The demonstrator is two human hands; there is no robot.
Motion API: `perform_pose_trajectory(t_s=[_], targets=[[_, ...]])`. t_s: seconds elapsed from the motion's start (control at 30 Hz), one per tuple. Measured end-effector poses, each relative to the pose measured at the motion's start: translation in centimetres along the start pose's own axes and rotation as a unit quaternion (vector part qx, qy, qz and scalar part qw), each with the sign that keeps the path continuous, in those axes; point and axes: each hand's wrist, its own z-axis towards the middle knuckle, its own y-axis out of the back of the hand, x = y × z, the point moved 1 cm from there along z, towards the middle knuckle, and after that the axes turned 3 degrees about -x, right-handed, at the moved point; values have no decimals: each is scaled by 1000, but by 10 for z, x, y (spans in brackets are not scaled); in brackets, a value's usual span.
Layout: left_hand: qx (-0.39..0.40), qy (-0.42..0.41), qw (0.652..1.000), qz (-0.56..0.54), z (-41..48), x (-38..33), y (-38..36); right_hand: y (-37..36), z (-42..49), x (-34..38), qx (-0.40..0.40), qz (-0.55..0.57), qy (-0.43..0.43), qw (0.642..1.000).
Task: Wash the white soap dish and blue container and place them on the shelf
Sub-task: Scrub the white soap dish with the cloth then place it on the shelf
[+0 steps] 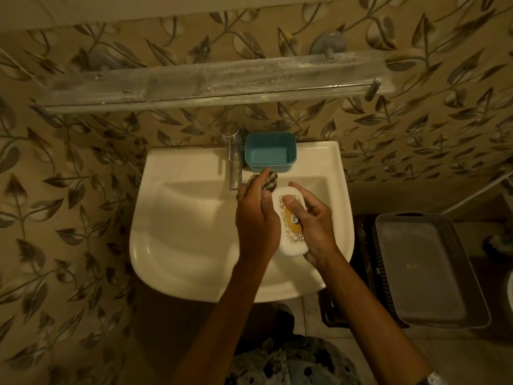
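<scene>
Left hand: the left hand (pixel 256 215) is over the middle of the frame, above the basin, its fingers curled round a grey-and-white striped scrubber (pixel 267 183) that sticks out past the fingertips.
Right hand: the right hand (pixel 315 222) grasps the white soap dish (pixel 290 232) from the right edge, with the thumb laid across its top face.
White soap dish: held just right of centre, over the sink (pixel 177 234). It is rounded and oblong, with a gold ornament printed on the face turned up. The left hand's thumb side lies just beside its left edge.
Blue container: the blue container (pixel 270 152) stands upright on the back rim of the sink, above the hands in the frame and against the wall. Its open side faces up, and neither hand touches it.
Tap: a metal tap (pixel 234 162) stands just left of the blue container, with its spout reaching over the basin.
Shelf: a glass shelf (pixel 211 81) runs across the upper part of the frame, fixed to the leaf-patterned wall (pixel 69 190).
Basket: a grey basket (pixel 427 273) sits at the right of the frame, beside the sink.
</scene>
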Motion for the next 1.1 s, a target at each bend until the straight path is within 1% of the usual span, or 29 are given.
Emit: perform_pose_trajectory(t_s=[0.1, 0.13, 0.17, 0.23, 0.33, 0.37, 0.43, 0.53, 0.63, 0.73, 0.8, 0.87, 0.93, 0.97, 1.03, 1.1], targets=[[27, -1, 1000, -16, -52, -2, -1, -4, 8, 8, -113, 44, 13, 993], [41, -1, 998, -38, -74, -5, 0, -4, 12, 10, -137, 46, 15, 989], [44, -5, 998, -54, -89, -7, 0, -4, 13, 10, -145, 38, 13, 989], [27, -4, 998, -56, -92, -8, -3, -8, 12, 10, -124, 25, 13, 992], [3, -7, 1000, -22, -62, -10, -6, -13, 10, 14, -90, 20, 25, 995], [8, -7, 1000, -24, -53, -11, -5, -13, 12, 18, -81, 20, 28, 996], [32, 7, 998, -50, -39, -12, -3, -9, 17, 29, -59, -9, 31, 998], [64, 42, 992, -104, -15, -8, 0, 0, 19, 35, 12, -77, 17, 997], [111, 82, 981, -135, 11, -3, 7, 10, 10, 29, 77, -90, -5, 993], [188, 177, 956, -142, 26, 7, 11, 18, 7, 24, 115, -125, -3, 985], [222, 236, 931, -166, 16, 13, 15, 20, 12, 26, 109, -142, 8, 984], [211, 231, 932, -182, 0, 17, 17, 21, 21, 29, 70, -150, 20, 986], [166, 217, 939, -207, -13, 21, 16, 21, 25, 29, 37, -148, 6, 988], [138, 225, 937, -229, -16, 21, 14, 19, 26, 28, 28, -143, -6, 989], [89, 259, 923, -270, -15, 19, 11, 16, 24, 24, 25, -123, -31, 992], [34, 289, 905, -311, -9, 16, 11, 13, 18, 17, 33, -41, -74, 996]])
